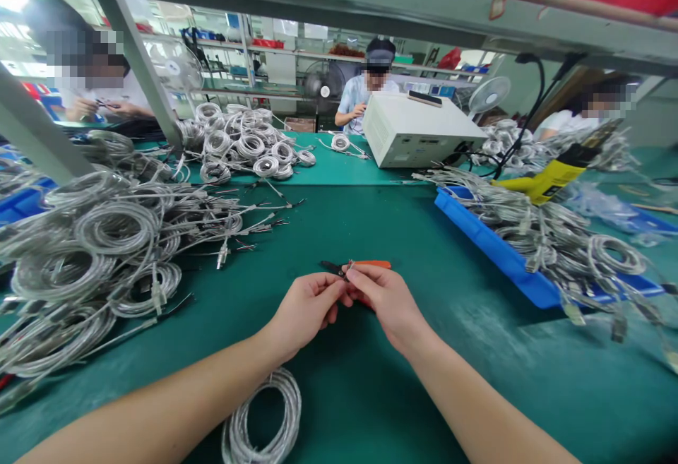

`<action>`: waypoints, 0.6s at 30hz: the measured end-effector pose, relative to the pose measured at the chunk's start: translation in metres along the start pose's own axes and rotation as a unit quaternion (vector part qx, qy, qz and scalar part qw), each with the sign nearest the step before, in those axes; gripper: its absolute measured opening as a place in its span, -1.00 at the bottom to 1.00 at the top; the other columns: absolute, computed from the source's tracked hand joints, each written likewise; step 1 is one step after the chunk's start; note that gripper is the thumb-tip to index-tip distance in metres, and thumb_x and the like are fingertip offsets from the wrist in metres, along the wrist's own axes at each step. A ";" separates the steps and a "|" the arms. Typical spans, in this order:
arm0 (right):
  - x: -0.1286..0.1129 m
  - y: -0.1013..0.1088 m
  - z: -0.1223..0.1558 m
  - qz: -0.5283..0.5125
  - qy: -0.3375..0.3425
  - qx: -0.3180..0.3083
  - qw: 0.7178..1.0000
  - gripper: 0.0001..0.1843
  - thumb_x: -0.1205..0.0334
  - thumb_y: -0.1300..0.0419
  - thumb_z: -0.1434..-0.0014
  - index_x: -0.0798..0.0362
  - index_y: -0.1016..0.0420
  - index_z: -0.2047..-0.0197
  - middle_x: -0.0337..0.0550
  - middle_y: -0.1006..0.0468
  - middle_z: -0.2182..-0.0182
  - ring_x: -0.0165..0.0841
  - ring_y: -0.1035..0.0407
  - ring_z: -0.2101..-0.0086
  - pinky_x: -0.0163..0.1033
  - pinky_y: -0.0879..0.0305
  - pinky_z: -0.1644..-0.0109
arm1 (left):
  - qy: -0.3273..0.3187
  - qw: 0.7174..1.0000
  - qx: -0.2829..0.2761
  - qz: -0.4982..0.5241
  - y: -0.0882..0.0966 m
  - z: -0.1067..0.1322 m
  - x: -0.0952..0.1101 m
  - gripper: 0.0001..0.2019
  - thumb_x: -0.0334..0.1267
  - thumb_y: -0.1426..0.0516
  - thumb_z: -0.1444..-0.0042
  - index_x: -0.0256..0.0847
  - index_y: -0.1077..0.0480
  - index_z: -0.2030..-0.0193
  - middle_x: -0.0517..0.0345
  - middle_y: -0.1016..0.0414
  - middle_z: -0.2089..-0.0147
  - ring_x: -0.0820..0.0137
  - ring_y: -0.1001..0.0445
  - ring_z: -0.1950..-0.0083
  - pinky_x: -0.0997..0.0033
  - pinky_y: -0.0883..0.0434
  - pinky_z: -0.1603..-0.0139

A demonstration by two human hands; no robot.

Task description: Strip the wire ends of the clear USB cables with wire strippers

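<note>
My left hand (311, 308) and my right hand (388, 303) meet over the middle of the green mat, thumbs and fingertips pinched close together. Tiny reddish and pale wire ends (350, 264) show at the fingertips of my right hand; the rest of what I hold is hidden by the fingers. Just behind and under my hands lies a pair of cutters with orange-red handles (378, 264) and a dark head (331, 267). A coil of clear-jacketed silver cable (289, 414) rests on the mat beside my left forearm.
Heaped coiled cables (114, 227) with bare wire ends and USB plugs lie left. At right, a blue tray (487, 256) holds more cables, with a yellow heat gun (554, 180) over them. A beige box-shaped machine (418, 128) stands ahead. Several people sit beyond, under a metal shelf frame.
</note>
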State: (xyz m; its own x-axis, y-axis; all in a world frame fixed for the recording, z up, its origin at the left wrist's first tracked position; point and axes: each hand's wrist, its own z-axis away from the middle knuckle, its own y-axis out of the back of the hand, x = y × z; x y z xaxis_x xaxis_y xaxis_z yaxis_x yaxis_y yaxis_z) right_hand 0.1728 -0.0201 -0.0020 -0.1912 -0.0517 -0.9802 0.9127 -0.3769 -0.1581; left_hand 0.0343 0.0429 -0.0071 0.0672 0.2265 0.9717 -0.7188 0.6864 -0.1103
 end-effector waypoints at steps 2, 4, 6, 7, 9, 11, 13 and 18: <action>-0.001 -0.001 0.000 -0.025 -0.012 -0.028 0.999 -0.75 0.11 -0.39 -0.04 0.11 -0.65 0.28 -0.22 -0.53 0.49 -0.39 -0.37 0.49 -0.20 -0.30 0.28 | -0.008 1.000 -0.009 -0.004 0.000 0.000 0.000 -0.60 0.08 -0.13 -0.20 -0.27 -0.44 0.39 0.27 -0.26 0.65 0.58 -0.07 0.65 0.56 0.05 0.64; -0.002 -0.001 0.000 -0.047 -0.018 -0.052 0.997 -0.77 0.11 -0.38 -0.03 0.11 -0.63 0.31 -0.25 -0.50 0.52 -0.41 -0.37 0.51 -0.22 -0.29 0.31 | -0.007 0.999 -0.026 0.027 0.000 0.001 0.002 -0.59 0.09 -0.13 -0.19 -0.26 -0.39 0.43 0.30 -0.19 0.65 0.60 0.00 0.65 0.55 0.11 0.64; -0.003 -0.002 0.000 -0.060 -0.017 -0.068 0.996 -0.78 0.10 -0.37 -0.05 0.10 -0.62 0.35 -0.26 -0.49 0.53 -0.41 -0.37 0.51 -0.23 -0.28 0.32 | 0.002 0.997 -0.043 0.070 0.001 0.002 0.003 -0.58 0.10 -0.17 -0.15 -0.25 -0.34 0.46 0.34 -0.13 0.62 0.62 0.08 0.65 0.54 0.16 0.64; -0.003 -0.002 0.001 -0.063 -0.015 -0.072 0.995 -0.78 0.10 -0.36 -0.05 0.10 -0.61 0.36 -0.25 -0.49 0.53 -0.40 -0.38 0.50 -0.23 -0.28 0.32 | 0.008 0.995 -0.051 0.089 0.001 0.002 0.004 -0.57 0.10 -0.18 -0.14 -0.26 -0.32 0.47 0.35 -0.11 0.60 0.64 0.11 0.64 0.54 0.18 0.64; -0.004 -0.003 0.001 -0.063 -0.011 -0.071 0.995 -0.77 0.09 -0.37 -0.06 0.10 -0.61 0.40 -0.25 -0.49 0.53 -0.39 -0.39 0.50 -0.22 -0.28 0.31 | 0.015 0.992 -0.065 0.111 0.002 0.002 0.003 -0.57 0.10 -0.20 -0.14 -0.26 -0.31 0.47 0.34 -0.11 0.57 0.65 0.15 0.63 0.54 0.21 0.63; -0.003 -0.004 0.001 -0.057 -0.005 -0.058 0.997 -0.76 0.08 -0.38 -0.05 0.10 -0.59 0.45 -0.25 -0.49 0.55 -0.39 -0.37 0.51 -0.21 -0.27 0.31 | 0.017 0.990 -0.074 0.121 0.003 0.002 0.003 -0.58 0.08 -0.20 -0.14 -0.28 -0.33 0.44 0.29 -0.18 0.53 0.66 0.14 0.62 0.54 0.22 0.62; -0.002 -0.004 0.001 -0.049 0.002 -0.039 0.998 -0.74 0.08 -0.39 -0.06 0.09 -0.58 0.50 -0.25 -0.48 0.58 -0.40 -0.35 0.52 -0.22 -0.24 0.33 | 0.018 0.988 -0.081 0.127 0.004 0.002 0.003 -0.61 0.06 -0.21 -0.15 -0.29 -0.36 0.40 0.24 -0.24 0.48 0.66 0.13 0.62 0.55 0.22 0.62; -0.002 -0.004 0.002 -0.038 0.010 -0.013 0.999 -0.75 0.10 -0.41 -0.04 0.09 -0.59 0.52 -0.24 -0.49 0.56 -0.42 -0.30 0.50 -0.24 -0.19 0.35 | 0.025 0.986 -0.088 0.136 0.003 0.004 0.005 -0.63 0.04 -0.21 -0.15 -0.29 -0.36 0.35 0.23 -0.28 0.46 0.67 0.12 0.63 0.56 0.22 0.63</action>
State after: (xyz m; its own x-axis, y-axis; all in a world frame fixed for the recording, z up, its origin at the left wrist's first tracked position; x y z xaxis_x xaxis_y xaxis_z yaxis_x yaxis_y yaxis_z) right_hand 0.1693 -0.0200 0.0010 -0.2540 -0.0057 -0.9672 0.9047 -0.3551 -0.2355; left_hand 0.0295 0.0436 -0.0019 -0.0750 0.4494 0.8901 -0.5839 0.7038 -0.4046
